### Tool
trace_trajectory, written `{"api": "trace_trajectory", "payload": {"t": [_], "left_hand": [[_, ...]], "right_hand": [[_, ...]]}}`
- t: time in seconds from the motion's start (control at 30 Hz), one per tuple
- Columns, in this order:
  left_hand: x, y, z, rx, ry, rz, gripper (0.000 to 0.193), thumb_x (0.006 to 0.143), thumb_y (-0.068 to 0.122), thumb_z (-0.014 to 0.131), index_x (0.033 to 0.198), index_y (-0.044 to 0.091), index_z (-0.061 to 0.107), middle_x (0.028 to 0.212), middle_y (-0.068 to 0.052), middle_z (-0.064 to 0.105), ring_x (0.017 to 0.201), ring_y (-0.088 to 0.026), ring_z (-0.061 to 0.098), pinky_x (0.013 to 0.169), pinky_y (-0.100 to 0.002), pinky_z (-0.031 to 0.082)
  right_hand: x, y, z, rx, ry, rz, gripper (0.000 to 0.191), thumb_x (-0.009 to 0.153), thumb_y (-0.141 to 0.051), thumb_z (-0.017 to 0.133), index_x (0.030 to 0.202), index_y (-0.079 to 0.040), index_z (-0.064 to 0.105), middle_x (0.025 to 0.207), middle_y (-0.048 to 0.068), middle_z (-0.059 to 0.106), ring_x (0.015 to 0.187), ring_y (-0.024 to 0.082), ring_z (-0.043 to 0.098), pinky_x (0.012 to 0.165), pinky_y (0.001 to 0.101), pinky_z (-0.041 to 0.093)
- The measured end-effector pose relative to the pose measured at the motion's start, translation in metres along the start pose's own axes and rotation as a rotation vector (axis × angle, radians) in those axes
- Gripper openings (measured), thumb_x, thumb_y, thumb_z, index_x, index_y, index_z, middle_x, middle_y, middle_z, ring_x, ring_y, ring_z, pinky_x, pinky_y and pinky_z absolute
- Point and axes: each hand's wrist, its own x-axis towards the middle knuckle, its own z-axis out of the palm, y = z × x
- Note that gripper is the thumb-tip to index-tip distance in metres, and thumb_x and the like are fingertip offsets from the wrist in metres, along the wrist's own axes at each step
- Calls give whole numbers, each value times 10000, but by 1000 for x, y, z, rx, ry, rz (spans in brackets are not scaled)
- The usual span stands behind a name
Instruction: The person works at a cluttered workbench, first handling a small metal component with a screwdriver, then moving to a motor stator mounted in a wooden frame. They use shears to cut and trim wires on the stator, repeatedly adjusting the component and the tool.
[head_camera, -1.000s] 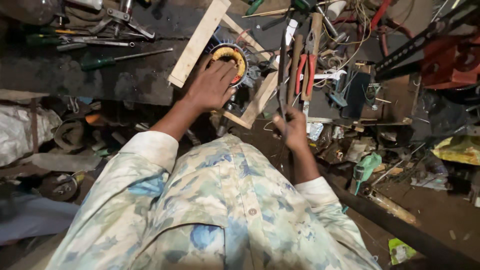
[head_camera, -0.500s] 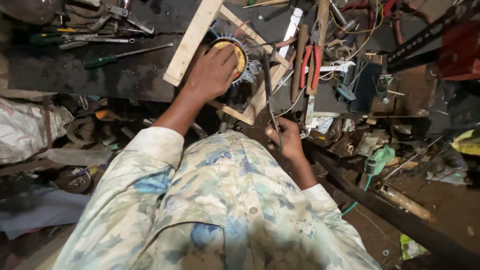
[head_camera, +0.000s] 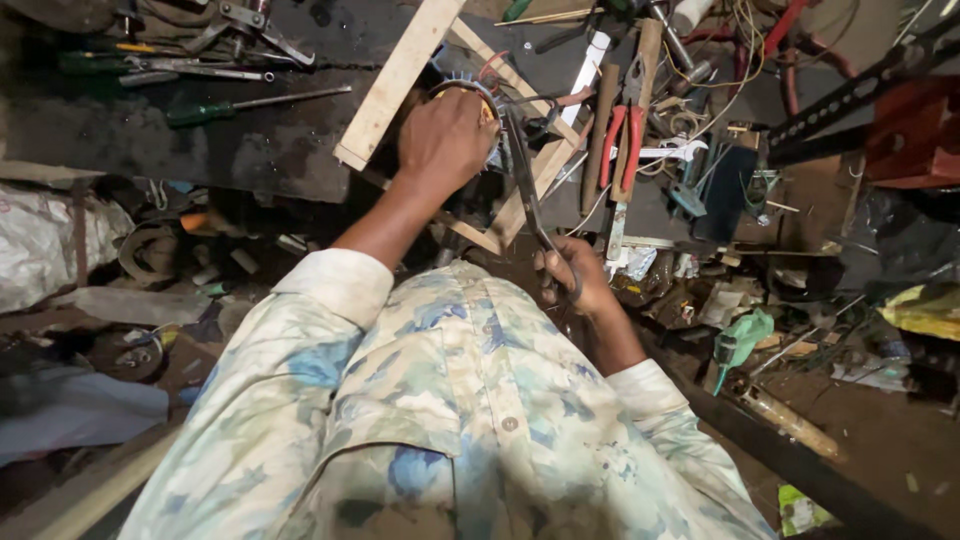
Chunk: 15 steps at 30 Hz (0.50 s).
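My left hand (head_camera: 446, 140) rests on top of a round motor stator with copper windings (head_camera: 489, 100), held in a wooden frame (head_camera: 398, 78). My right hand (head_camera: 577, 278) grips the handles of dark metal scissors (head_camera: 527, 185), whose blades point up toward the stator's right side. Most of the stator is hidden under my left hand.
Red-handled pliers (head_camera: 627, 140) and a wooden-handled tool (head_camera: 599, 130) lie right of the frame. A green screwdriver (head_camera: 240, 103) and other tools lie at upper left. A red metal part (head_camera: 915, 130) sits at the right, a green object (head_camera: 738, 340) below it, loose wires and scraps around.
My right hand has taken up the scissors and raised their blades toward the stator. My left hand has stayed on the stator.
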Motion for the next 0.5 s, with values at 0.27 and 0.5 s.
{"api": "trace_trajectory", "payload": {"t": [0.27,0.5], "left_hand": [[14,11,17,114,53,-167,113,848,145,675,898,45,695,840,-172,710,711,-392,690,664,-523,532],[11,16,5,232,94,-48,158,793,183,681,875,49,703,818,-154,721,674,-359,695,742,-508,532]], "right_hand": [[-6,1,-1,40,-39,-5,658,814,-650,777,923,-21,617,648,20,541,473,113,527,440,262,447],[-12,-3,0,-48,-23,-47,681,814,-681,751,917,-20,622,665,13,555,500,111,548,462,254,453]]}}
